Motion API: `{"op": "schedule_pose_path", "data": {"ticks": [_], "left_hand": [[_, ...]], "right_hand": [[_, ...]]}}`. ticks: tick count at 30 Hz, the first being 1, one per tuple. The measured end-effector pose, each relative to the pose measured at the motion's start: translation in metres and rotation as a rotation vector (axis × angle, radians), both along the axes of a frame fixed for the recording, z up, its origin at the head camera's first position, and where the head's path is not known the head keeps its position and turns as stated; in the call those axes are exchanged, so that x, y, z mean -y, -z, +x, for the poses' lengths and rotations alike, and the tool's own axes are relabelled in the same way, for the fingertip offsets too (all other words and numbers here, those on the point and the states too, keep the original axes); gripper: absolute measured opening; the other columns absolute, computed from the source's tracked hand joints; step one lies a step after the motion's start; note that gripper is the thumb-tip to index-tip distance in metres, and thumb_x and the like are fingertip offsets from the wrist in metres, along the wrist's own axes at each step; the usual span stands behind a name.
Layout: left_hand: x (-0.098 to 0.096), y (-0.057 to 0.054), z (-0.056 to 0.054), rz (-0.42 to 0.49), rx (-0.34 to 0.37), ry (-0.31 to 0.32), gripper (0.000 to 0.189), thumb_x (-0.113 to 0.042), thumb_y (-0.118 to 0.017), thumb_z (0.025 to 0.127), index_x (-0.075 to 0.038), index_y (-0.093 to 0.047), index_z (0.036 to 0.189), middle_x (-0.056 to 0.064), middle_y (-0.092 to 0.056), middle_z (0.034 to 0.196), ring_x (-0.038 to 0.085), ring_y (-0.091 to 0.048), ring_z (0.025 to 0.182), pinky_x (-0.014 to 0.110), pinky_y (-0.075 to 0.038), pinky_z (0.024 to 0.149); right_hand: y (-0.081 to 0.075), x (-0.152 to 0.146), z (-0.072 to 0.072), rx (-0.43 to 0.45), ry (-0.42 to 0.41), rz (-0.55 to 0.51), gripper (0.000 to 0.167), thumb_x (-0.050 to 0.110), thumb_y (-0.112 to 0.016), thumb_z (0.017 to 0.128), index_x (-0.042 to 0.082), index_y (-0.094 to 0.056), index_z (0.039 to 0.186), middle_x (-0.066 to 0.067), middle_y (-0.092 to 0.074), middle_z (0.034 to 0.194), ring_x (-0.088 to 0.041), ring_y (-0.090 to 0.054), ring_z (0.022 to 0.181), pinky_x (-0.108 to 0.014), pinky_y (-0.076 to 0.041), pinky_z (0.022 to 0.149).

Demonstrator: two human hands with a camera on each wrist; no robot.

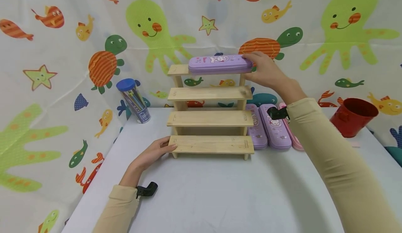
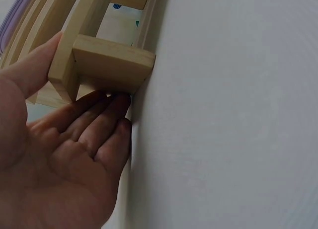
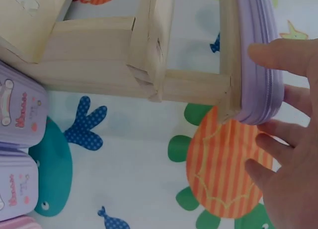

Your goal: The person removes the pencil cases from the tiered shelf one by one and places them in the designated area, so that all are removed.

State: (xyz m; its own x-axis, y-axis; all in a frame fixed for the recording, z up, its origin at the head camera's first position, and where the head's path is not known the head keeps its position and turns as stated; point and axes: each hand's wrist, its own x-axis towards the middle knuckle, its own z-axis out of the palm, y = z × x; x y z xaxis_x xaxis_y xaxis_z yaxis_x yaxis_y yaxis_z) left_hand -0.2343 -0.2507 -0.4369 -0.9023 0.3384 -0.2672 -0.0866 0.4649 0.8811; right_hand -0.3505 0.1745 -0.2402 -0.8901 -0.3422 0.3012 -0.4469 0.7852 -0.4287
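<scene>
A stepped wooden shelf rack (image 1: 210, 118) with several tiers stands on the white table. On its top tier lies a purple pencil case (image 1: 216, 64) with a cartoon print, covering most of that board. My right hand (image 1: 267, 70) holds the case at its right end. In the right wrist view the thumb (image 3: 283, 56) lies against the zipped side and the other fingers are round the far side. My left hand (image 1: 153, 153) grips the left end of the lowest board. The left wrist view shows its thumb on the board and fingers (image 2: 102, 117) beneath, by the leg.
Right of the rack lie two more purple pencil cases (image 1: 276, 132) and a pink one (image 1: 296, 140), partly behind the right wrist. A red bucket (image 1: 353, 118) stands farther right. A blue-lidded clear jar of pencils (image 1: 134, 102) is at left. A sea-animal printed cloth (image 1: 201, 20) hangs behind.
</scene>
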Motion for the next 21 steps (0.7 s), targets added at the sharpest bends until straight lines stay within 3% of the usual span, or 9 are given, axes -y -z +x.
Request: {"op": "schedule_pose_path", "data": {"ticks": [4, 11, 21], "left_hand": [[0.000, -0.001, -0.001, -0.006, 0.003, 0.003, 0.076, -0.046, -0.060, 0.097, -0.007, -0.031, 0.155, 0.015, -0.038, 0.159, 0.036, -0.027, 0.151, 0.058, -0.021, 0.122], [-0.001, -0.001, -0.003, 0.000, 0.007, -0.005, 0.075, -0.044, -0.061, 0.097, -0.007, -0.032, 0.155, 0.015, -0.038, 0.158, 0.037, -0.027, 0.151, 0.059, -0.020, 0.121], [0.000, -0.002, -0.002, -0.012, 0.025, -0.012, 0.078, -0.047, -0.061, 0.096, -0.007, -0.031, 0.156, 0.015, -0.036, 0.160, 0.038, -0.025, 0.151, 0.061, -0.020, 0.120]], "right_hand": [[0.000, 0.003, -0.005, 0.026, 0.008, -0.032, 0.065, 0.020, -0.066, 0.088, 0.006, -0.042, 0.147, -0.019, -0.042, 0.149, -0.038, -0.045, 0.129, -0.057, -0.038, 0.111], [-0.001, 0.009, -0.014, 0.137, 0.033, -0.133, 0.063, 0.026, -0.065, 0.090, 0.012, -0.034, 0.143, -0.021, -0.047, 0.144, -0.036, -0.050, 0.119, -0.049, -0.046, 0.099], [-0.001, 0.014, -0.012, 0.062, 0.017, -0.121, 0.052, 0.020, -0.067, 0.086, 0.009, -0.045, 0.131, -0.018, -0.053, 0.135, -0.033, -0.050, 0.116, -0.047, -0.043, 0.097]]}}
